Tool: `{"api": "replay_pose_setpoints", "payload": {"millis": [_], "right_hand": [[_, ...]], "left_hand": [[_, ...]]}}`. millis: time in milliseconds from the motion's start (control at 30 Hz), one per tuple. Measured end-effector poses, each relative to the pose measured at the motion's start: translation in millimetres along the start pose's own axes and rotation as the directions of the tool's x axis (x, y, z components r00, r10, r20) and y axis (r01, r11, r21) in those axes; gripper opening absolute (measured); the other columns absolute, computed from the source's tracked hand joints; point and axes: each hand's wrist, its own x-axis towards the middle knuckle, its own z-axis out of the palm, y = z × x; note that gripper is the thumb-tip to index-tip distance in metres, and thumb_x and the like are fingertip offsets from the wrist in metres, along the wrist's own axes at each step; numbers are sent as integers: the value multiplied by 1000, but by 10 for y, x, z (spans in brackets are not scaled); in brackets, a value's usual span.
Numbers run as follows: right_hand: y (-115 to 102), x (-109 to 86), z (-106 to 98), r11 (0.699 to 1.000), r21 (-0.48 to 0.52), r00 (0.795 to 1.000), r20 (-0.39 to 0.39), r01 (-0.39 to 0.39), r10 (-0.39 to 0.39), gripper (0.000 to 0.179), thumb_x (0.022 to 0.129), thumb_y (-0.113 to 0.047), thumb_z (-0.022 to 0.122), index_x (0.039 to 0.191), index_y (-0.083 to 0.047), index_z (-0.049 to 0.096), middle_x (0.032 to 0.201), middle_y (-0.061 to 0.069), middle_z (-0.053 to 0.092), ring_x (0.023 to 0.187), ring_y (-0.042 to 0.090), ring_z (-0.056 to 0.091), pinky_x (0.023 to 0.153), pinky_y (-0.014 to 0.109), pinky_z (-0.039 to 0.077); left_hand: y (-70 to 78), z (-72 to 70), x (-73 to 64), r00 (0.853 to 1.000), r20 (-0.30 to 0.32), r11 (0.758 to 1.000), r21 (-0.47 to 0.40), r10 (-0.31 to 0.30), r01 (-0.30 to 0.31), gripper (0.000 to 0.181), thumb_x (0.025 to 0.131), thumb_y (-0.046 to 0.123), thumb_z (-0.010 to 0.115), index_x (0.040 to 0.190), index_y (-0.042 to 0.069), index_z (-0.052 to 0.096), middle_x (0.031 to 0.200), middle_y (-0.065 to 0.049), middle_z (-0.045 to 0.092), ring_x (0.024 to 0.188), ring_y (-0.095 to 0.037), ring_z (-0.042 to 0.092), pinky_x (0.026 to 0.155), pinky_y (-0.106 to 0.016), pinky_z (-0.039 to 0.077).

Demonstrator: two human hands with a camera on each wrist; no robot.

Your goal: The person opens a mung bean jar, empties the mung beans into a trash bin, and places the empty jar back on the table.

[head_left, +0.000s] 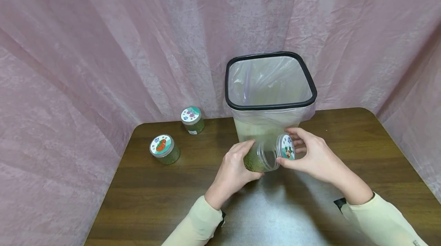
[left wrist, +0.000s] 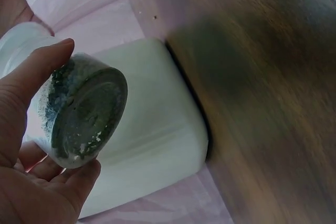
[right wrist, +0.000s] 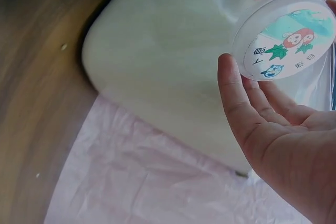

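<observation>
My left hand [head_left: 236,165] grips a clear plastic jar [head_left: 256,158] with green grainy contents. The jar is tipped on its side, mouth toward the right, and its base [left wrist: 92,116] faces the left wrist camera. Its lid [head_left: 287,147], clear-rimmed with a printed red-and-green label, is in my right hand [head_left: 311,154], pinched at the rim between thumb and fingers. In the right wrist view the lid [right wrist: 291,40] stands close to the jar's mouth, off it. Both hands are above the table, in front of a white bin [head_left: 246,123].
The bin has a black rim [head_left: 268,107] and a clear liner bag [head_left: 275,81]. Two lidded jars of green contents stand at left on the wooden table [head_left: 138,200]: one with an orange fruit label [head_left: 165,149], one with a pink flower label [head_left: 193,120]. Pink curtains [head_left: 172,46] hang behind.
</observation>
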Motion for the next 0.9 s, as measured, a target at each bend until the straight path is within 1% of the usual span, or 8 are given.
{"api": "replay_pose_setpoints", "payload": {"millis": [67,200,367,533,633,767,833,900], "right_hand": [[38,-37,-47,1000,-14,1000,-17,-14,14,75,67,-50,78,130,-20,51,110,-4,63,91,13,65,78,31,56],[116,-137,-150,995,-74,997,-48,-70,67,70,65,-54,78,126,-29,55,106,-9,64,90,12,65,78,31,55],[222,-225,-310,985,-102,988,-76,-138,131,68,62,-56,79,122,-35,55,102,-5,65,89,17,65,73,27,53],[354,-248,-457,977,-99,971,-168,-191,173,66,56,-54,83,116,-41,58,97,-9,66,86,18,63,66,19,49],[427,-264,-508,970,-90,959,-196,-227,206,66,57,-53,83,116,-40,59,99,-9,66,85,16,63,63,19,48],[521,-285,-517,960,-75,947,-199,-271,252,69,56,-54,83,117,-32,60,101,-5,68,82,4,64,62,18,49],[566,-296,-513,955,-69,942,-199,-287,269,73,55,-54,84,118,-27,59,102,-2,69,86,6,65,63,17,49],[611,-307,-516,951,-59,938,-196,-303,287,77,54,-55,84,120,-23,58,106,3,68,92,16,66,64,15,49]], "left_hand": [[-5,-20,-3,1000,3,1000,3,-14,14,92,52,34,90,133,17,51,130,5,57,121,-11,52,102,-27,44],[-40,-82,-5,999,-2,999,1,-35,35,91,54,35,89,134,17,50,131,6,56,122,-11,51,102,-27,44],[-135,-183,3,997,-54,999,-22,-46,45,91,53,34,89,134,18,50,130,5,56,121,-12,51,101,-29,45],[-191,-243,0,993,-102,998,-40,-54,50,90,53,35,90,133,21,51,129,6,56,119,-10,52,99,-30,47],[-196,-256,-16,990,-123,997,-52,-68,62,89,53,37,89,133,24,51,129,9,56,119,-7,51,98,-29,47],[-199,-254,-53,984,-157,996,-53,-82,74,88,52,38,89,131,21,54,128,9,57,117,-7,52,97,-29,48],[-202,-252,-64,982,-173,996,-54,-80,71,88,51,38,90,130,19,55,127,6,58,117,-8,54,96,-31,49],[-207,-251,-65,981,-182,996,-54,-73,64,89,51,38,90,130,18,55,127,5,58,117,-10,54,96,-32,49]]}}
